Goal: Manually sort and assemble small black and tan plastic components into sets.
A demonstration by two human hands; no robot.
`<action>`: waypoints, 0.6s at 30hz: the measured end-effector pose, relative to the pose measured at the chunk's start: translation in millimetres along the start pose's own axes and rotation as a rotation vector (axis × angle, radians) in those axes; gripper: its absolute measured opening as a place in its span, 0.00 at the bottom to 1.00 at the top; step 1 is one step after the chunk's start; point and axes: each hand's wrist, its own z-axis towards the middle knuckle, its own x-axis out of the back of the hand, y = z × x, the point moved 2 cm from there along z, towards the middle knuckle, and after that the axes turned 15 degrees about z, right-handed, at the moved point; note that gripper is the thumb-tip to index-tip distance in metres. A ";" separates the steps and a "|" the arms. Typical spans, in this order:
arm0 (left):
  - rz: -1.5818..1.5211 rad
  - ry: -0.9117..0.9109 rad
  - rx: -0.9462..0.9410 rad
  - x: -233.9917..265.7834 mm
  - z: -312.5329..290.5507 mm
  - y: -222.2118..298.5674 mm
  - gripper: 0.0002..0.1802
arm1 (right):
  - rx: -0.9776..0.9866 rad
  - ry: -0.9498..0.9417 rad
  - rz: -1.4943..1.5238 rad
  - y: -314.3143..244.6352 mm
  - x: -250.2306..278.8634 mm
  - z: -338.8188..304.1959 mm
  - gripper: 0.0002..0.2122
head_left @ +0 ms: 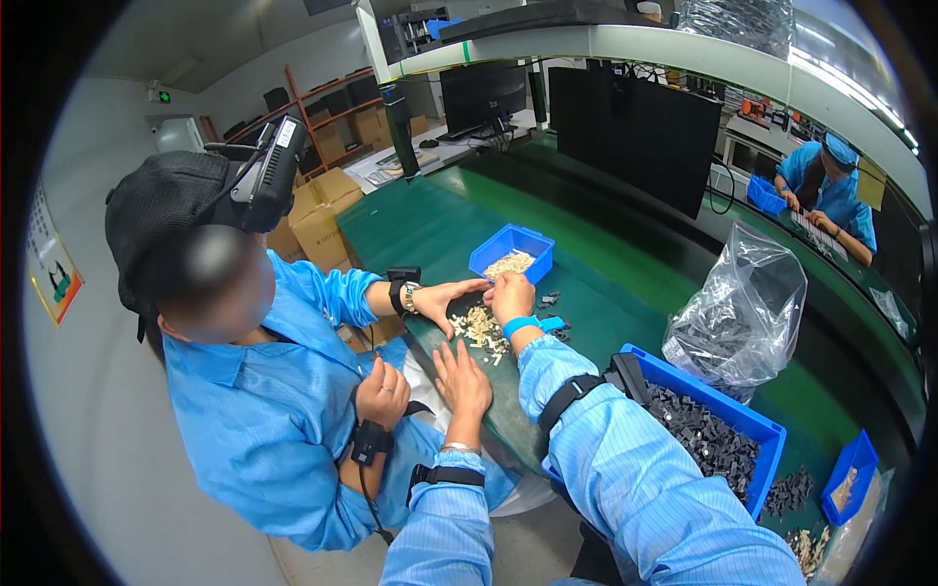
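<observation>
My left hand (463,387) lies at the table's front edge with its fingers stretched out, just short of a pile of small cream-coloured pieces (479,330). Over the far side of that pile, my right hand (510,299) has its fingers bent together; whatever they hold is hidden. Directly behind it stands a small blue bin (540,256) with more cream pieces inside. A co-worker's hand (447,301) reaches in from the left, its fingertips close to my right hand. Several dark small pieces (550,299) lie to the right of my right hand.
A large blue bin (772,430) of black parts stands beside my right forearm, with a clear plastic bag (738,303) behind it. Another small blue bin (853,476) is at the far right. The co-worker (264,391) sits close on the left. A dark monitor (635,137) hangs over the green table.
</observation>
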 end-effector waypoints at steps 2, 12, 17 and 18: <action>-0.007 0.028 -0.014 -1.9 0.9 -4.2 0.23 | 0.018 0.020 -0.012 -10.1 -0.3 -5.3 0.13; -0.012 0.046 -0.035 1.7 2.7 0.3 0.22 | -0.308 -0.074 0.251 5.0 0.0 7.4 0.38; -0.006 0.038 -0.019 1.4 1.4 -2.9 0.22 | -0.420 -0.177 0.643 3.4 -2.1 9.9 0.46; -0.008 0.041 -0.020 1.7 1.0 -3.6 0.22 | -0.433 -0.182 0.706 2.0 -2.8 8.9 0.47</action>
